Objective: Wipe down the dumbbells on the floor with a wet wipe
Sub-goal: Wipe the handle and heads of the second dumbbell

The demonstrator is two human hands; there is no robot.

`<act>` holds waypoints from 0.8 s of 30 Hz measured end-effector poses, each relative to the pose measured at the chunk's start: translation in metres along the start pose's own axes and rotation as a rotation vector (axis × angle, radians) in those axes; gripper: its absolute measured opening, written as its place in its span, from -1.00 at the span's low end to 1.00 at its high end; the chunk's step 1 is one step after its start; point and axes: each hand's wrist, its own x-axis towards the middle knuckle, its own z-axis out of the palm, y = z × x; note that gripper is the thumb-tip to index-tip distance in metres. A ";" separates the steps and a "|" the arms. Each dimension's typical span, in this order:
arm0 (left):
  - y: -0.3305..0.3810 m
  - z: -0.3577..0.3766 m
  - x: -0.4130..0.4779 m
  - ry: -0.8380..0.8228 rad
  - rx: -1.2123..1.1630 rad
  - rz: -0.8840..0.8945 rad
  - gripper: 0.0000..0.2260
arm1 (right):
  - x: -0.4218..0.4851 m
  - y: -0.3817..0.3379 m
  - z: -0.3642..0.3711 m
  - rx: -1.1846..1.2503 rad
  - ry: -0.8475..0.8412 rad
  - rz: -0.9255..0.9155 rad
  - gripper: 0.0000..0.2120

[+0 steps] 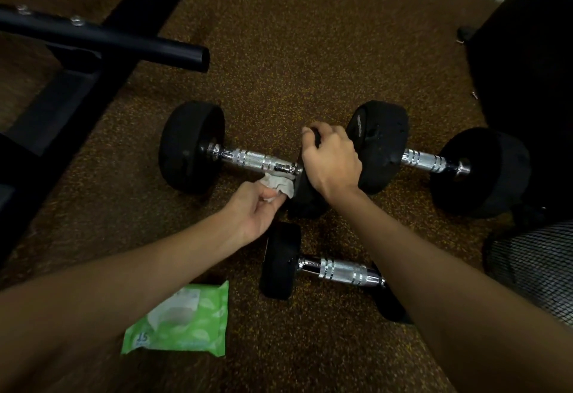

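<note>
On the speckled floor (279, 61), three dumbbells lie near one another: the far-left dumbbell (254, 159) is the one being worked, a second dumbbell (431, 161) lies just beside it to the right, and a third dumbbell (341, 270) lies nearer the person. The step appears to be wiping where the chrome handle meets the inner face of the head. Done well, the steadying grip stops the weight rolling while the wipe is worked round the collar and into the knurling — refolded to a clean side as it soils. The right hand (331, 157) curls over the top of the dumbbell's right-side head, gripping it. The left hand (257, 206), fingers closed, pinches the crumpled wet wipe (280, 185) at the handle's end, close under it. A green pack of wipes (179, 321) lies by the left forearm.
</note>
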 end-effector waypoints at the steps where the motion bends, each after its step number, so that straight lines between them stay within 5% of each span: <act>1: 0.001 0.000 -0.002 -0.008 0.010 -0.004 -0.59 | 0.000 0.000 0.000 -0.001 0.001 0.000 -0.57; 24: 0.028 0.021 -0.027 -0.083 0.197 -0.029 -0.82 | -0.004 -0.001 -0.003 0.017 0.001 -0.013 -0.57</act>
